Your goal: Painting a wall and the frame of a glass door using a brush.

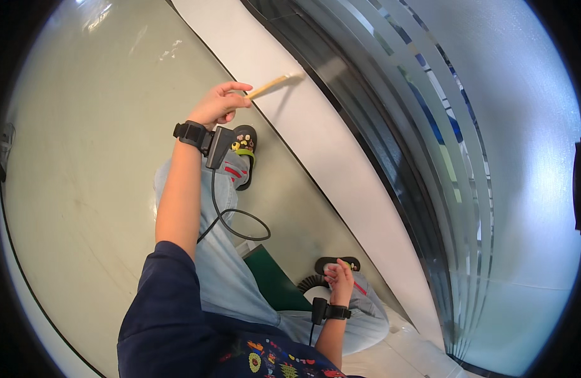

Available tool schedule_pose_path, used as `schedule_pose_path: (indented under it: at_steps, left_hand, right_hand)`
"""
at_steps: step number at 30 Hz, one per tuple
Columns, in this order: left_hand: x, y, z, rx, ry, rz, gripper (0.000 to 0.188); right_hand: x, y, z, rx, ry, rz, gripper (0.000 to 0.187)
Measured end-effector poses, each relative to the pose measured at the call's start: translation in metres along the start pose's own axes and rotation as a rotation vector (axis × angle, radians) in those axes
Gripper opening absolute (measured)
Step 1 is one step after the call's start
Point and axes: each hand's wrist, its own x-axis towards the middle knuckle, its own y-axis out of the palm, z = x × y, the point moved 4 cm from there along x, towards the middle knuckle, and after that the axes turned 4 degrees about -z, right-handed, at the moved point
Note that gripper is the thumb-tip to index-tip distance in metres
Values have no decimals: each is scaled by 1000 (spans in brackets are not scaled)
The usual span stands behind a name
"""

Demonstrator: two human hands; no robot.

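My left hand (224, 103) is stretched out ahead and closed on a slim brush (270, 85) with a yellow handle and a pale tip. That tip is over the far side of a white ledge (341, 151), close to the dark frame; whether it touches is unclear. My right hand (339, 275) rests low by my right knee and shoe, its fingers loosely bent and apart, with nothing seen in them. Both wrists carry black strapped devices, and a cable (240, 214) loops down from the left one.
A dark frame (360, 94) and frosted glass (523, 220) with clear stripes rise beyond the ledge. The pale floor (95, 157) spreads left. Between my legs are a dark green panel (268, 277) and a white round thing with a black ribbed rim (312, 286).
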Motion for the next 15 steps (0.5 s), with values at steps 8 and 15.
schedule_pose_path:
  at_steps: [8,15]
  left_hand:
    - [2,-10,0,-59,58,-235,37]
    - [22,-55,-1,-16,148,-471,32]
  right_hand:
    - [1,1,2,-16,-12,7,26]
    - [3,0,-8,-45,-7,38,26]
